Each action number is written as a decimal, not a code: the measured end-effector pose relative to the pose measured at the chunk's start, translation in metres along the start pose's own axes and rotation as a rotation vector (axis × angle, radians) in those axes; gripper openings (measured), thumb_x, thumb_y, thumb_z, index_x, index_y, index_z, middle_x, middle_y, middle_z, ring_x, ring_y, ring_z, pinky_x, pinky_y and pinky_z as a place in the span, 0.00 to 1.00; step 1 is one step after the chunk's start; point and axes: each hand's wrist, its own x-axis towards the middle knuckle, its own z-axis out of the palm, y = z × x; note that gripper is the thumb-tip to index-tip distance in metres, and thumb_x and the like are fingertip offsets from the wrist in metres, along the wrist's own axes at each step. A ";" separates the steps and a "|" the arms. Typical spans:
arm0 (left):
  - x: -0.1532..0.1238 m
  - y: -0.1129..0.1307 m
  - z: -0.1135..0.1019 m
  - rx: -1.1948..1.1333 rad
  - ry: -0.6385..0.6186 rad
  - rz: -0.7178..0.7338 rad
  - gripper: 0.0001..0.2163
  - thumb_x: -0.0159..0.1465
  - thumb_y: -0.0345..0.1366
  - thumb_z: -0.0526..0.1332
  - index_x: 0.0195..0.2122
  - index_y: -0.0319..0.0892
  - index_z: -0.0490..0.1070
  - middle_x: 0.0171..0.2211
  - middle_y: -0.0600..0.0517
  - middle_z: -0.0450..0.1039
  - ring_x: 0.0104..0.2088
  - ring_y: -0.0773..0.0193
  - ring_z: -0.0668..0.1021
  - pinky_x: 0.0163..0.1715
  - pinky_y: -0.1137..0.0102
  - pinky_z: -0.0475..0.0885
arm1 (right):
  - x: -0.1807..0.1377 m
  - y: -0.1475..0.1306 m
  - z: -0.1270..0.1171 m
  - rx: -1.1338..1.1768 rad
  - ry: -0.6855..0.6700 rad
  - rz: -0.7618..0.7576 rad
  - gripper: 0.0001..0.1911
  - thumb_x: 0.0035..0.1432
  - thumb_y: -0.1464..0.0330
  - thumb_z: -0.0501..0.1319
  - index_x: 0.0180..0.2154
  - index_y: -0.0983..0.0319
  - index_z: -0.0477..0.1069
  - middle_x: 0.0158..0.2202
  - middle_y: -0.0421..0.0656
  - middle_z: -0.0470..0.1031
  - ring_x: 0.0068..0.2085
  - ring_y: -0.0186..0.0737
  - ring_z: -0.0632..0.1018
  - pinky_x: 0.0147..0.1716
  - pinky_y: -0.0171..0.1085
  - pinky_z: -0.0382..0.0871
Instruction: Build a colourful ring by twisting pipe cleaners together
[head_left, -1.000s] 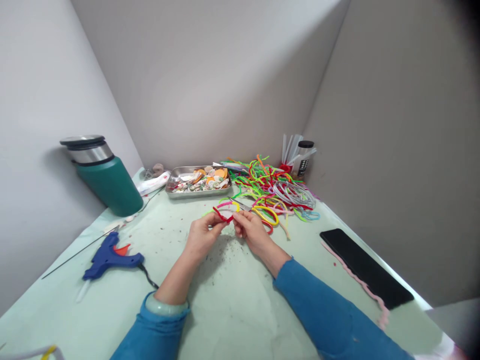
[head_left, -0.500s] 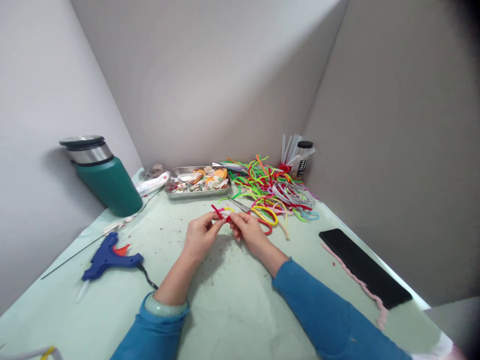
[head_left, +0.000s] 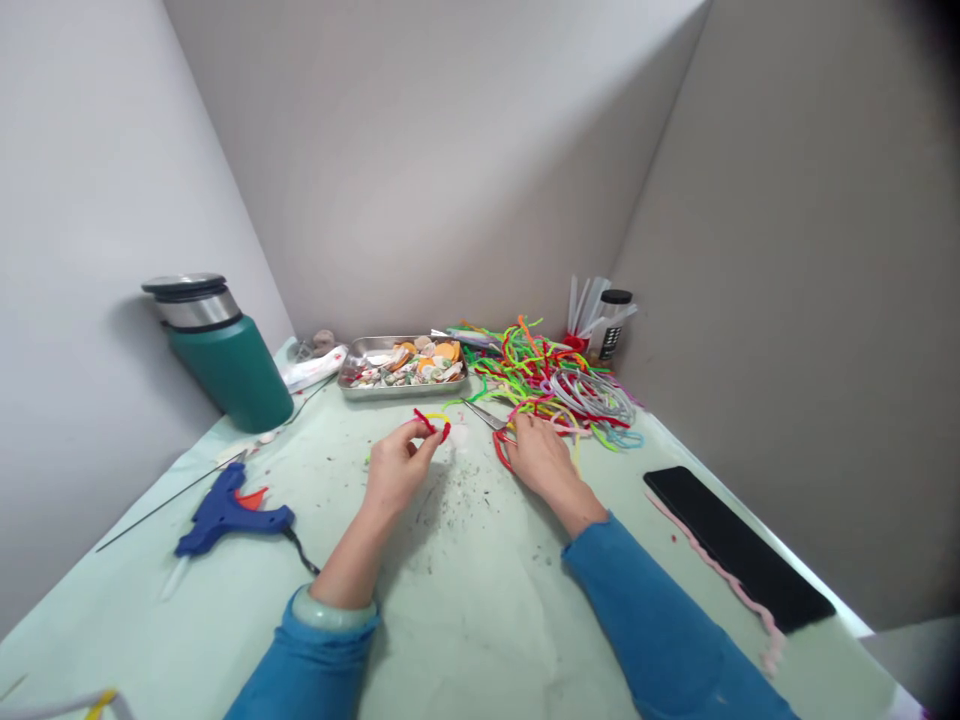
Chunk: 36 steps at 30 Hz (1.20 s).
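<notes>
Pinched between the thumb and fingertips of my left hand (head_left: 397, 466) is a red pipe cleaner (head_left: 425, 421), bent, with a yellow part curving behind it. My right hand (head_left: 541, 455) lies over the handles of a pair of scissors (head_left: 487, 416), its fingers curled around them. The metal blades point away to the left, and part of the red handle shows beside the fingers. The yellow handle is mostly hidden beneath the hand. Just beyond the scissors spreads a tangled pile of coloured pipe cleaners (head_left: 525, 355).
A metal tray (head_left: 405, 393) of small wooden-looking pieces stands at the back. To the left are a green bottle (head_left: 229, 370) and a blue glue gun (head_left: 232, 515). A black phone-like slab (head_left: 739, 545) lies right, beside a pink strand (head_left: 716, 565). A black-lidded jar (head_left: 611, 325) stands back right.
My right hand has let go of the red pipe cleaner and moved right onto the scissors' handles. My left hand keeps the pipe cleaner in nearly the same place.
</notes>
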 end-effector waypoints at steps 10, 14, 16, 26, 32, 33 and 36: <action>0.003 -0.001 -0.006 -0.297 -0.086 -0.162 0.15 0.56 0.49 0.58 0.26 0.41 0.68 0.13 0.58 0.64 0.16 0.71 0.67 0.18 0.77 0.60 | 0.007 0.001 0.010 0.383 0.072 0.061 0.23 0.51 0.61 0.58 0.49 0.62 0.63 0.41 0.46 0.73 0.39 0.42 0.74 0.36 0.36 0.64; 0.004 -0.001 -0.007 -0.347 -0.069 -0.184 0.16 0.55 0.50 0.58 0.28 0.40 0.71 0.13 0.57 0.64 0.15 0.71 0.67 0.17 0.77 0.60 | 0.008 0.010 0.004 0.391 -0.014 -0.014 0.25 0.48 0.55 0.61 0.47 0.60 0.68 0.35 0.44 0.74 0.34 0.41 0.74 0.31 0.35 0.62; 0.004 -0.002 -0.007 -0.361 -0.051 -0.193 0.16 0.54 0.49 0.59 0.29 0.40 0.71 0.13 0.57 0.64 0.15 0.71 0.67 0.17 0.77 0.60 | 0.009 0.014 0.004 0.430 -0.008 -0.069 0.24 0.48 0.54 0.61 0.45 0.59 0.69 0.31 0.42 0.73 0.32 0.40 0.73 0.29 0.35 0.62; 0.005 -0.001 -0.006 -0.443 -0.005 -0.193 0.14 0.53 0.47 0.61 0.29 0.39 0.69 0.14 0.58 0.65 0.15 0.72 0.68 0.17 0.78 0.60 | 0.004 0.001 -0.001 0.839 -0.150 -0.325 0.27 0.47 0.62 0.63 0.51 0.59 0.64 0.42 0.43 0.71 0.37 0.37 0.73 0.35 0.35 0.67; 0.006 -0.001 -0.006 -0.450 -0.020 -0.171 0.14 0.53 0.46 0.60 0.32 0.39 0.71 0.15 0.57 0.66 0.15 0.72 0.67 0.17 0.78 0.60 | -0.009 -0.016 -0.009 0.655 -0.045 -0.432 0.28 0.42 0.59 0.67 0.46 0.60 0.65 0.43 0.44 0.70 0.36 0.38 0.71 0.35 0.36 0.66; 0.006 -0.002 -0.006 -0.442 -0.020 -0.166 0.14 0.54 0.45 0.60 0.33 0.39 0.72 0.15 0.57 0.66 0.15 0.72 0.67 0.17 0.78 0.60 | -0.010 -0.017 -0.008 0.638 -0.016 -0.452 0.26 0.43 0.59 0.67 0.45 0.60 0.66 0.42 0.45 0.70 0.37 0.38 0.71 0.36 0.36 0.66; 0.006 -0.004 -0.006 -0.421 -0.018 -0.147 0.13 0.54 0.44 0.59 0.33 0.39 0.73 0.14 0.57 0.66 0.15 0.71 0.68 0.18 0.77 0.61 | -0.009 -0.016 -0.005 0.576 0.034 -0.485 0.22 0.46 0.59 0.65 0.43 0.60 0.67 0.41 0.45 0.71 0.38 0.39 0.71 0.37 0.36 0.66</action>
